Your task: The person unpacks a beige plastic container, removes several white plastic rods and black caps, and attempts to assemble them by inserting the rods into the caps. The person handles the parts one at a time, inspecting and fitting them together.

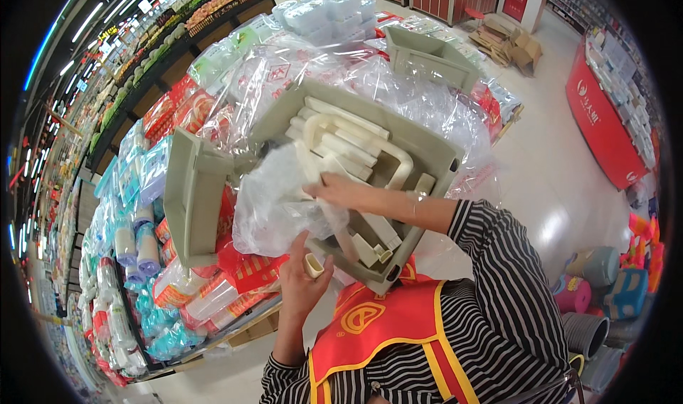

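A grey-green plastic bin [277, 109] lies in front of me, tilted, with loose cream plastic tubes [345, 148] and a bent U-shaped tube [403, 169] inside. Over its near left side hangs a crumpled clear plastic bag [267, 205]. My right hand [338, 190] reaches across the bin, its fingers closed on the bag; blur and film partly hide the grip. Below the bag, my left hand [302, 276] is closed around a cream tube [314, 264] whose hollow end faces me. Small cream fittings [373, 253] sit in the bin's near corner.
Packaged goods in plastic film [235, 84] are heaped under and around the bin. Two more grey-green plastic parts [192, 205] stand left and far right. Flattened cardboard [509, 45] lies on the floor, and a red counter [605, 112] stands to the right.
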Demonstrator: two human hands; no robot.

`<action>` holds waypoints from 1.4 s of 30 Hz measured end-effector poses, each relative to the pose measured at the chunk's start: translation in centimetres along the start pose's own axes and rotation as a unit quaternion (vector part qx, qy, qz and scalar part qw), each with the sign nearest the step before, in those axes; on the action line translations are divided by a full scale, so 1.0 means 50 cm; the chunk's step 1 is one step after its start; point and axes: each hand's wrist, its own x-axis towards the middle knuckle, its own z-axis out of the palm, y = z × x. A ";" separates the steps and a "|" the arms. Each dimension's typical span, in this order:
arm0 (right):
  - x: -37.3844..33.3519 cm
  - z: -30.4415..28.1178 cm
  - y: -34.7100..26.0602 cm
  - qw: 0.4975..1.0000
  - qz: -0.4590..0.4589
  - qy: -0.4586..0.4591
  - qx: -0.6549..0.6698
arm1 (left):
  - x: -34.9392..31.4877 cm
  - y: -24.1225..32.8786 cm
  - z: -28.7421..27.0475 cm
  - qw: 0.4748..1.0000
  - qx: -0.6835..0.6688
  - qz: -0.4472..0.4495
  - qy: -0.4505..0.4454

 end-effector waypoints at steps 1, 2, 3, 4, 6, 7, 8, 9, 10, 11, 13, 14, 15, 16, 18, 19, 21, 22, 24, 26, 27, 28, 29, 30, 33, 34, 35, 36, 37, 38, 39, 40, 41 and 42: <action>-0.003 0.003 0.012 0.999 -0.024 -0.015 -0.038 | 0.003 -0.001 -0.001 1.000 0.015 -0.001 -0.001; -0.013 0.008 0.017 0.996 -0.046 -0.030 -0.075 | 0.005 -0.003 -0.001 1.000 0.005 -0.008 -0.003; -0.019 0.011 0.020 0.990 -0.067 -0.044 -0.112 | 0.008 -0.006 0.003 1.000 -0.004 -0.016 -0.005; -0.019 0.013 0.024 0.983 -0.106 -0.031 -0.148 | 0.011 -0.011 0.007 1.000 -0.013 -0.023 -0.007; -0.014 0.012 0.039 0.976 -0.153 -0.098 -0.121 | 0.012 -0.032 0.019 1.000 0.022 0.011 -0.005; -0.011 0.006 0.045 0.970 -0.176 -0.129 -0.107 | 0.014 -0.038 0.023 0.999 0.040 0.028 -0.005; -0.015 -0.005 0.036 0.969 -0.174 -0.111 -0.135 | 0.017 -0.042 0.025 0.998 0.055 0.029 -0.005; -0.026 -0.022 0.015 0.968 -0.170 -0.093 -0.160 | 0.018 -0.043 0.025 0.997 0.071 0.028 -0.007; -0.029 -0.037 0.007 0.965 -0.166 -0.076 -0.186 | 0.018 -0.044 0.024 0.996 0.087 0.028 -0.009; -0.025 -0.057 0.017 0.963 -0.179 -0.017 -0.201 | 0.018 -0.042 0.025 0.997 0.073 0.022 -0.017; -0.019 -0.095 0.026 0.956 -0.166 0.050 -0.235 | 0.019 -0.043 0.026 0.999 0.044 0.009 -0.024; -0.027 -0.117 0.016 0.955 -0.140 0.061 -0.253 | 0.021 -0.043 0.025 0.999 0.030 0.003 -0.026; -0.035 -0.130 0.011 0.953 -0.114 0.072 -0.270 | 0.021 -0.043 0.026 0.999 0.027 -0.001 -0.026; -0.042 -0.136 0.014 0.950 -0.095 0.062 -0.290 | 0.021 -0.042 0.027 0.999 0.024 -0.005 -0.026; -0.048 -0.147 0.021 0.942 -0.059 0.043 -0.329 | 0.022 -0.043 0.028 0.999 0.017 -0.017 -0.030; -0.053 -0.145 0.032 0.938 -0.066 0.041 -0.337 | 0.023 -0.045 0.029 0.999 0.012 -0.026 -0.037; -0.069 -0.122 0.045 0.931 -0.083 0.036 -0.352 | 0.022 -0.044 0.026 0.998 0.010 -0.042 -0.044; -0.072 -0.114 0.046 0.932 -0.045 0.019 -0.360 | 0.023 -0.041 0.025 0.998 0.012 -0.049 -0.045; -0.084 -0.107 0.025 0.926 -0.030 -0.004 -0.375 | 0.026 -0.039 0.027 0.997 0.016 -0.050 -0.048; -0.085 -0.101 0.013 0.920 -0.008 -0.036 -0.389 | 0.027 -0.040 0.026 0.998 0.023 -0.037 -0.048; -0.088 -0.092 0.010 0.920 -0.002 -0.030 -0.390 | 0.023 -0.040 0.025 0.998 0.022 -0.041 -0.051; -0.092 -0.079 0.002 0.919 -0.001 -0.027 -0.394 | 0.020 -0.037 0.022 0.998 0.022 -0.046 -0.048; -0.097 -0.076 -0.002 0.916 0.004 -0.017 -0.400 | 0.024 -0.034 0.024 0.998 0.019 -0.045 -0.048; -0.098 -0.072 0.001 0.919 -0.001 -0.010 -0.395 | 0.025 -0.034 0.025 0.998 0.022 -0.046 -0.047; -0.089 -0.074 0.011 0.928 -0.002 -0.004 -0.372 | 0.022 -0.040 0.026 0.998 0.036 -0.041 -0.038; -0.088 -0.080 0.007 0.935 0.010 -0.014 -0.355 | 0.016 -0.043 0.026 0.998 0.045 -0.033 -0.034; -0.082 -0.088 0.006 0.939 0.022 -0.021 -0.341 | 0.015 -0.049 0.027 0.998 0.053 -0.023 -0.028; -0.081 -0.099 0.016 0.945 0.013 -0.002 -0.326 | 0.017 -0.045 0.025 0.998 0.052 -0.020 -0.026; -0.080 -0.110 0.021 0.954 -0.002 0.024 -0.297 | 0.019 -0.046 0.024 0.998 0.051 -0.020 -0.027; -0.081 -0.119 0.027 0.962 -0.018 0.049 -0.269 | 0.019 -0.050 0.025 0.998 0.047 -0.021 -0.028; -0.084 -0.132 0.034 0.968 -0.030 0.074 -0.240 | 0.018 -0.050 0.025 0.998 0.043 -0.021 -0.031; -0.077 -0.147 0.047 0.966 -0.025 0.061 -0.249 | 0.020 -0.048 0.023 0.998 0.039 -0.031 -0.039; -0.082 -0.151 0.034 0.984 -0.015 0.057 -0.166 | 0.017 -0.049 0.023 0.998 0.040 -0.034 -0.041; -0.090 -0.155 0.014 0.995 -0.005 0.051 -0.081 | 0.015 -0.050 0.022 0.997 0.042 -0.037 -0.044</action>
